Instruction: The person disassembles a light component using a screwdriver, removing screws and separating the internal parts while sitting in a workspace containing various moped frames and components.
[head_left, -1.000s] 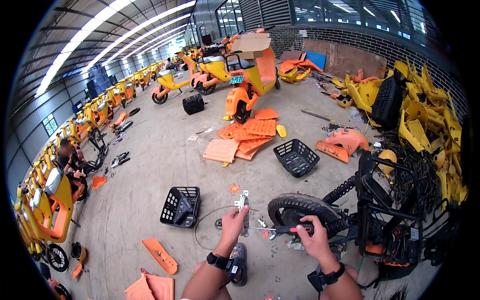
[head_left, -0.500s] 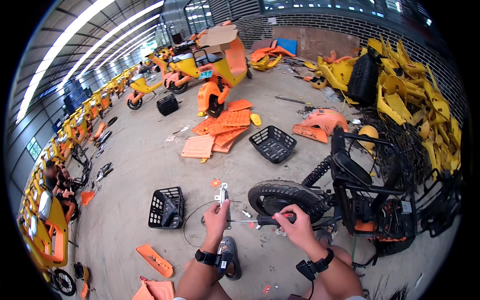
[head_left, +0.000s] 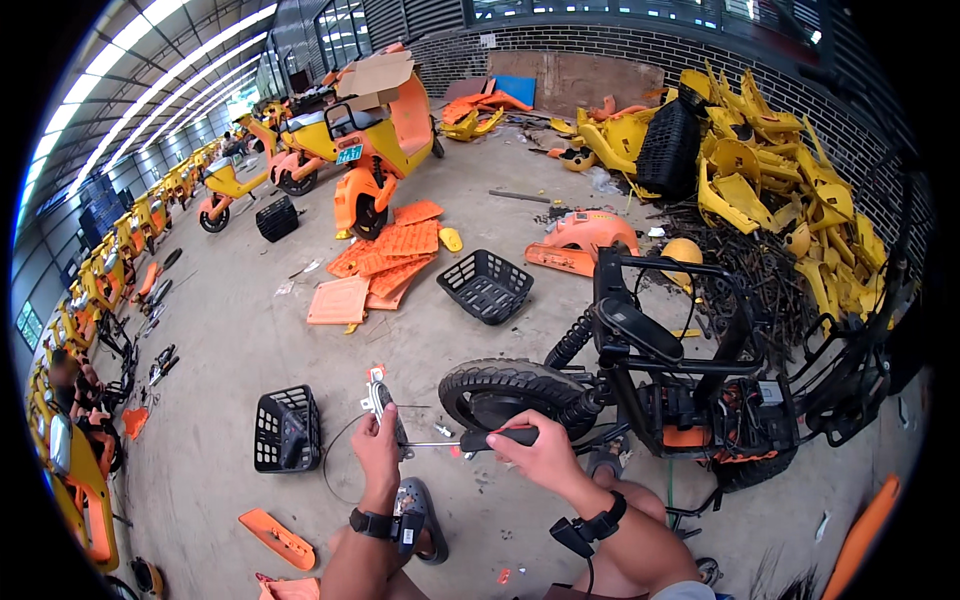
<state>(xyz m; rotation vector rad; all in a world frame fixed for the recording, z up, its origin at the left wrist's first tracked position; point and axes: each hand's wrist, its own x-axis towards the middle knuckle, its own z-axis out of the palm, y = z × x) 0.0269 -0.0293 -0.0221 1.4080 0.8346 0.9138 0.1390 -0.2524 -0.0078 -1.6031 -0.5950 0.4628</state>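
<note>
In front of me, my left hand (head_left: 377, 452) is closed around a silver metal part (head_left: 380, 392), which stands up past the fingers. My right hand (head_left: 534, 450) grips a screwdriver (head_left: 490, 439) by its black handle with a red band. The shaft lies nearly level and points left, its tip reaching the part beside my left fingers; the exact contact is too small to tell. A thin dark cable (head_left: 326, 470) curves in a loop left of my left hand. Just beyond my right hand is the rear tyre (head_left: 480, 385) of a stripped black scooter frame (head_left: 625, 385).
A black basket (head_left: 262, 430) with a dark object inside stands at left; another basket (head_left: 487, 287) lies farther off. Orange panels (head_left: 340, 300) are stacked beyond. Yellow body parts (head_left: 745, 165) pile up at right. Scooters (head_left: 400, 130) stand behind. A person (head_left: 68, 385) sits at far left.
My view has swung to the right, so the surroundings appear farther left. Both hands keep their hold on the metal part and the screwdriver, in much the same arrangement.
</note>
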